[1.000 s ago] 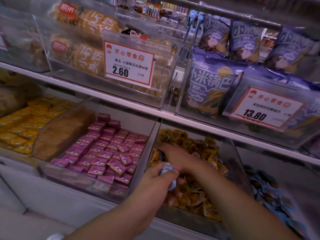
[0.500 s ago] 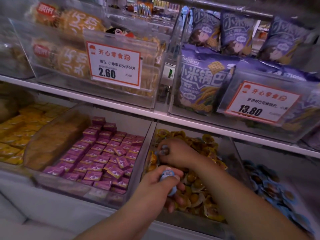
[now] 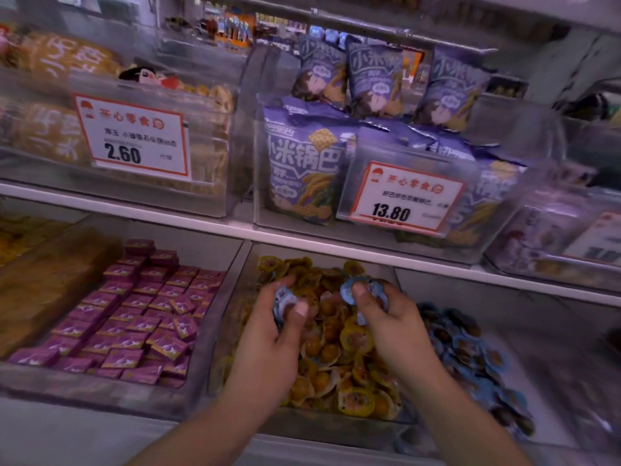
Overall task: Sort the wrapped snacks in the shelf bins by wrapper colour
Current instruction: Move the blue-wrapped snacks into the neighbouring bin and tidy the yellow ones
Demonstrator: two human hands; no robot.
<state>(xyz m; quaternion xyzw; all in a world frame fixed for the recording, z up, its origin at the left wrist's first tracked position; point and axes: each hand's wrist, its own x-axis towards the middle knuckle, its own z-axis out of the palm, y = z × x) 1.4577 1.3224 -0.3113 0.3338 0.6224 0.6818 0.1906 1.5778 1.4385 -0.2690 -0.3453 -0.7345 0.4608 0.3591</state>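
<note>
Both hands hover above the clear bin of yellow-wrapped snacks. The left hand pinches a blue-wrapped snack between thumb and fingertips, its long axis running up and slightly left. The right hand grips another blue-wrapped snack at its fingertips, tilted toward the left. Just right lies the bin of blue-wrapped snacks, and left, the purple packets
</note>
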